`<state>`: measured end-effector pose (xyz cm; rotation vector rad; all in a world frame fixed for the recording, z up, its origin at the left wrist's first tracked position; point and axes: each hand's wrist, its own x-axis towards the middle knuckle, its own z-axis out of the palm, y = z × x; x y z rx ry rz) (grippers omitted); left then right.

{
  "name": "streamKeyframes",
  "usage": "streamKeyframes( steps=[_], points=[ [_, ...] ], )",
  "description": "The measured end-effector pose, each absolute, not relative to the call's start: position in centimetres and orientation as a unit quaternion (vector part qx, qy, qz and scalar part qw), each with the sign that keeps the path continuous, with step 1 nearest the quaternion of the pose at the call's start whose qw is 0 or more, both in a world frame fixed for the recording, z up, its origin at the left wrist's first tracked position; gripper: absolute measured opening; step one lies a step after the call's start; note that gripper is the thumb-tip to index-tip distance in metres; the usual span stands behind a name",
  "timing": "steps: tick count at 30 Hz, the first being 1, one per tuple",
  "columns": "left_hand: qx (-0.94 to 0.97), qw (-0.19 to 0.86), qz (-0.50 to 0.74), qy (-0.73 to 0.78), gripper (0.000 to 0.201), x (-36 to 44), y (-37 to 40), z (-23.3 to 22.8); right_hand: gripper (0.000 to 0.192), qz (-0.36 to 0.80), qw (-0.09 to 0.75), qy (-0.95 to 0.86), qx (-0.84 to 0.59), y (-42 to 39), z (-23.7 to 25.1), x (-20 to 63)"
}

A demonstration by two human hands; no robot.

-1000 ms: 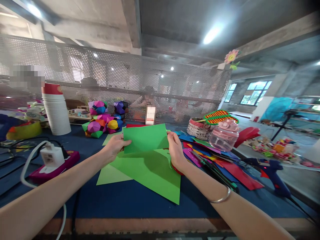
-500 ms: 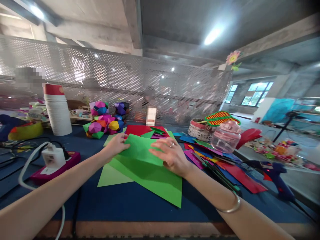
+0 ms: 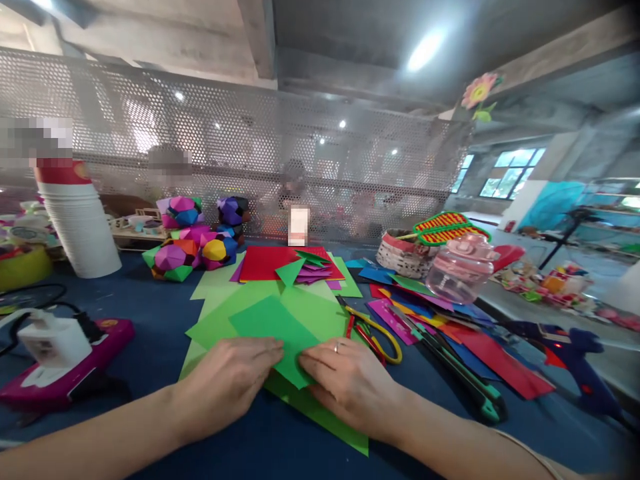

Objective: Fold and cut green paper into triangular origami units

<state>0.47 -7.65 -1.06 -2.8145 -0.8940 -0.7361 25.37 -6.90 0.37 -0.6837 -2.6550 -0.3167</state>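
Observation:
A dark green paper square [image 3: 273, 327] lies on top of several lighter green sheets [image 3: 310, 310] on the blue table [image 3: 150, 293]. My left hand [image 3: 227, 380] presses flat on its near left edge, fingers together. My right hand [image 3: 347, 377], with a ring on one finger, presses on its near right corner. Both palms face down on the paper. Red-and-yellow scissors [image 3: 373, 330] lie just right of my right hand.
Folded paper balls [image 3: 193, 243] and a stack of white cups [image 3: 77, 223] stand at the back left. A white plug on a pink power strip [image 3: 60, 363] sits left. Coloured sheets [image 3: 440, 327], a pink jar [image 3: 463, 267], a basket [image 3: 403, 253] and a blue glue gun [image 3: 575, 347] lie right.
The green square, held up in both hands a second ago, now lies flat on the sheets. Both hands have come down and nearer, pressing on it. The view has tilted down.

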Motion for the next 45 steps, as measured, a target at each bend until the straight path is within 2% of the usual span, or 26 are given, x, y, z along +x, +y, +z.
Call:
streamKeyframes(
  steps=[5,11,16,19,22,24,27,30,32,37,40,45],
  points=[
    [-0.925,0.118,-0.274,-0.235,0.04,0.6,-9.9,0.5,0.022,-0.114,0.278,-0.93,-0.213,-8.6,0.0,26.7],
    [-0.91,0.067,-0.324,-0.248,0.032,1.3,-10.7,1.6,0.031,-0.072,0.291,-0.929,-0.217,-9.5,0.2,27.0],
    [-0.89,0.003,-0.339,-0.303,0.022,1.5,-9.8,0.2,0.031,0.055,0.3,-0.908,-0.286,-8.7,0.8,26.8],
    [-0.873,-0.049,-0.335,-0.351,0.025,1.4,-9.3,-0.4,0.037,0.18,0.319,-0.854,-0.369,-8.0,0.8,26.6],
    [-0.849,-0.12,-0.329,-0.396,0.03,1.5,-8.7,-0.6,0.041,0.264,0.293,-0.799,-0.454,-7.6,0.6,26.3],
    [-0.836,-0.153,-0.322,-0.417,0.032,1.6,-8.3,-0.6,0.037,0.287,0.272,-0.786,-0.476,-7.6,0.5,26.2],
    [-0.83,-0.169,-0.312,-0.43,0.03,1.8,-7.8,-0.8,0.017,0.325,0.26,-0.768,-0.486,-7.7,0.5,26.2],
    [-0.839,-0.158,-0.301,-0.424,0.02,1.8,-7.5,-1.0,0.036,0.347,0.266,-0.758,-0.485,-7.9,0.4,26.2],
    [-0.843,-0.134,-0.3,-0.425,0.011,1.8,-7.6,-1.2,0.042,0.34,0.267,-0.76,-0.485,-8.1,0.2,26.2],
    [-0.87,-0.01,-0.303,-0.388,0.02,1.6,-7.8,-1.6,0.057,0.264,0.266,-0.794,-0.479,-8.2,-0.4,26.1],
    [-0.899,0.059,-0.294,-0.319,0.037,1.6,-7.7,-1.8,0.054,0.247,0.274,-0.802,-0.47,-8.3,-0.3,26.2],
    [-0.911,0.055,-0.291,-0.286,0.035,1.3,-7.5,-2.4,0.045,0.243,0.291,-0.803,-0.46,-8.6,0.3,26.5]
  ],
)
